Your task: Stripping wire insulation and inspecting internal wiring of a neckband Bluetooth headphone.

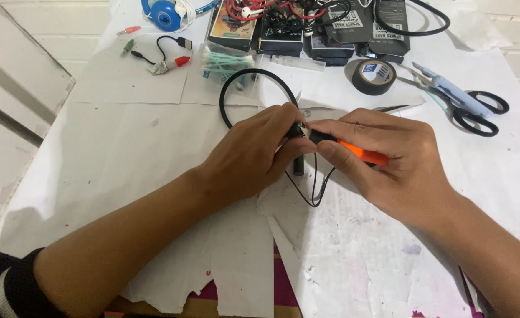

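Observation:
My left hand (254, 153) pinches a small black part of a neckband earphone (298, 132) at the middle of the table. Its black band (236, 82) loops up behind my fingers, and thin black wires (314, 197) hang below. My right hand (383, 162) grips an orange-handled tool (363, 154), its dark tip touching the black part where the two hands meet. A short black cylinder (299, 166) pokes down under my left fingers.
White paper (154, 135) covers the table. A roll of black tape (373, 75) and black-handled scissors (478, 112) lie at right. Cotton swabs (227, 62), small cables (165, 59), a blue earphone case (165, 15) and packaged boxes (307, 26) sit at the far edge.

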